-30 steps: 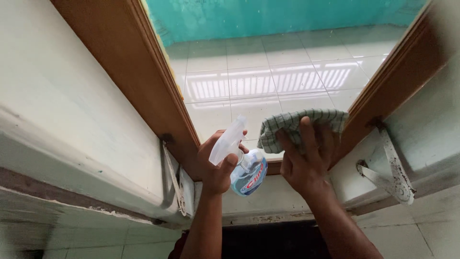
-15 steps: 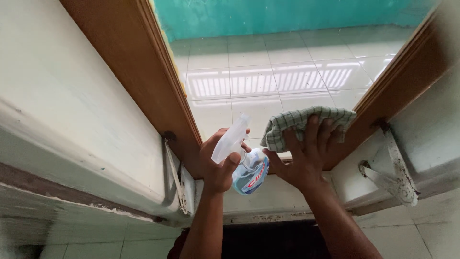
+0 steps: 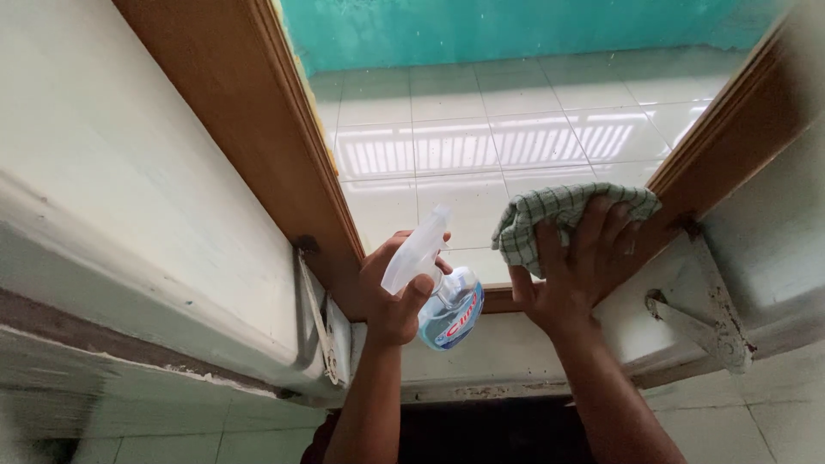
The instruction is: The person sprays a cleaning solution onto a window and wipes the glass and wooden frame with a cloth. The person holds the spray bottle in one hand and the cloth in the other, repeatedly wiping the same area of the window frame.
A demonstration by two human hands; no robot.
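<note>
Left hand [image 3: 391, 292] was wrapped around the neck of a clear spray bottle [image 3: 438, 296], its fingers closed on the white trigger head, which pointed up and away from the person. The bottle's rounded body, filled with pale blue liquid and bearing a red and blue label, hung just above the bottom rail of the wooden window frame [image 3: 292, 189], near the frame's lower left corner. Right hand [image 3: 584, 266] lay flat with fingers spread, pressing a green-and-white checked cloth [image 3: 559, 215] against the glass at the frame's lower right corner, the cloth bunched above the fingertips and touching the brown wood there. Beyond the glass lay a white tiled floor [image 3: 464, 146] and a teal wall [image 3: 516, 30]. A rusted metal window stay [image 3: 700, 322] sat right of the right hand.
</note>
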